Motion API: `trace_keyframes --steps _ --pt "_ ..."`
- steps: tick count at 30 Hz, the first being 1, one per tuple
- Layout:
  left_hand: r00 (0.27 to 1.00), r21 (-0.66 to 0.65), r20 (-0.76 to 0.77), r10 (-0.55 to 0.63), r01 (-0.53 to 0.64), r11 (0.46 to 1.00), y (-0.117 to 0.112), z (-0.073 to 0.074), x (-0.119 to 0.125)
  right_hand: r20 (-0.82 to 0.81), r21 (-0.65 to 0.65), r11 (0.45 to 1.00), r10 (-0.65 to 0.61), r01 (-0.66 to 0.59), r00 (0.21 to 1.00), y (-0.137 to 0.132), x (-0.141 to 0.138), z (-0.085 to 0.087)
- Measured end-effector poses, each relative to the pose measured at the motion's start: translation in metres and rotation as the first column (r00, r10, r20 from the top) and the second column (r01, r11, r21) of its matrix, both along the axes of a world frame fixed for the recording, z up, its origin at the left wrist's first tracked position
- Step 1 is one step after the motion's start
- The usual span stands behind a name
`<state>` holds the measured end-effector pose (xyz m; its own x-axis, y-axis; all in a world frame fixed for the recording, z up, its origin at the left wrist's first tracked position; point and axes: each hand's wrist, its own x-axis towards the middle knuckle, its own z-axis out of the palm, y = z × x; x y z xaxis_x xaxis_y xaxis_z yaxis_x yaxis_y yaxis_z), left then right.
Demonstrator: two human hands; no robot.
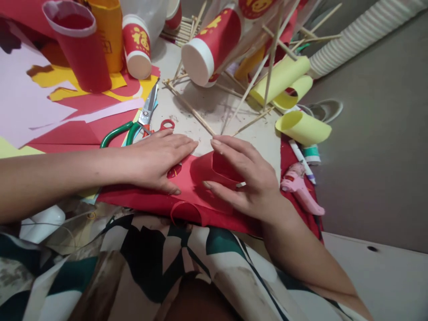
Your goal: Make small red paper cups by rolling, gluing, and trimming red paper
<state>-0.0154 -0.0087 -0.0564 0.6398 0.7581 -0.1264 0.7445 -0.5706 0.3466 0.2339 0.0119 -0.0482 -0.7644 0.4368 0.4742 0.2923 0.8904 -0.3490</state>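
Observation:
A red paper sheet (pixel 197 196) lies at the near table edge, one end curled into a tube (pixel 214 167). My left hand (pixel 157 158) lies flat on the sheet, fingers stretched out, pressing it down. My right hand (pixel 247 178) curves around the red tube, thumb and fingers holding its curl. Green-handled scissors (pixel 133 127) lie just beyond my left hand.
Red paper cups (pixel 209 44) and a red tube (pixel 80 44) stand among coloured paper sheets (pixel 30 102). A wooden stick frame (pixel 264 53) carries yellow paper rolls (pixel 284 78). A pink glue gun (pixel 301 189) and a marker (pixel 301 158) lie right of my hand.

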Motion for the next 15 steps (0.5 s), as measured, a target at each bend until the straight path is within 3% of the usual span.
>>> trace_keyframes --steps 4,7,9,11,13,14,15 --pt "0.998 -0.008 0.056 0.0 0.001 1.0 0.0 0.0 -0.001 -0.067 -0.02 1.0 -0.024 0.023 0.997 -0.001 0.001 -0.002" --pt "0.975 0.004 0.223 0.022 -0.024 1.0 0.0 0.002 -0.001 -0.186 -0.225 0.963 -0.189 0.146 0.964 -0.001 0.005 -0.001" --pt "0.927 0.032 0.375 0.026 -0.041 0.999 -0.002 0.005 0.0 -0.263 -0.475 0.864 -0.317 0.163 0.911 0.0 0.006 0.0" --pt "0.869 0.058 0.494 0.018 -0.053 0.997 -0.004 0.009 0.0 -0.321 -0.715 0.697 -0.395 0.053 0.861 0.003 0.005 0.001" --pt "0.834 0.069 0.551 0.022 -0.072 0.995 -0.007 0.014 0.001 -0.316 -0.846 0.529 -0.404 -0.063 0.858 0.007 0.001 0.001" --pt "0.832 0.068 0.554 0.028 -0.079 0.995 -0.007 0.016 0.001 -0.289 -0.863 0.499 -0.369 -0.074 0.883 0.009 -0.002 0.0" --pt "0.839 0.067 0.543 0.031 -0.08 0.995 -0.008 0.018 0.002 -0.25 -0.836 0.547 -0.307 -0.045 0.918 0.01 -0.005 -0.002"
